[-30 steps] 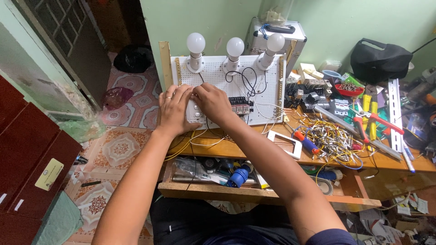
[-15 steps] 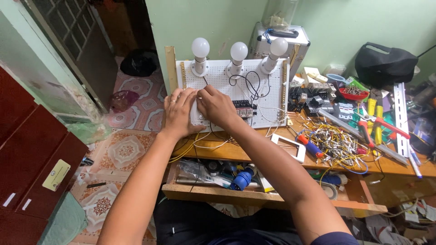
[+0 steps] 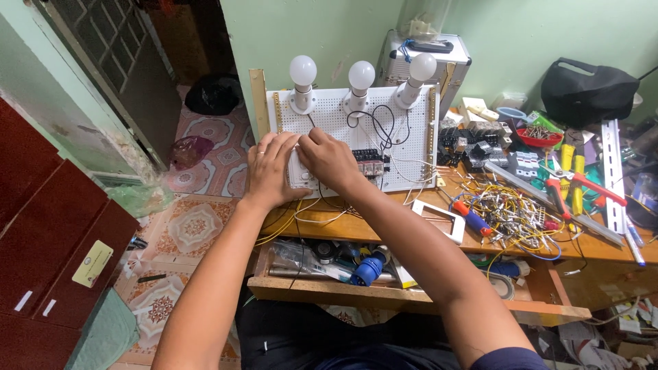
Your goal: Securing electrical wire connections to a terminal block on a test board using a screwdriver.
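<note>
1. Both hands sit on the lower left part of the white perforated board, and what lies under them is mostly hidden; only a pale edge of a switch plate peeks out below the fingers.
2. Left hand lies flat, fingers together, pressed against the plate; a ring shows on one finger.
3. Right hand is curled over the plate's top, knuckles up; whether it pinches anything, I cannot tell.
4. The board stands upright at the back of the wooden bench, its long axis running left to right, three white bulbs along its top edge pointing up.
5. Right of the board: a white rectangular frame lying flat, then a tangle of yellow wires, too jumbled to sort.
6. Far left of the board, a pale yellow label on a dark red cabinet; its print is unreadable.
</note>
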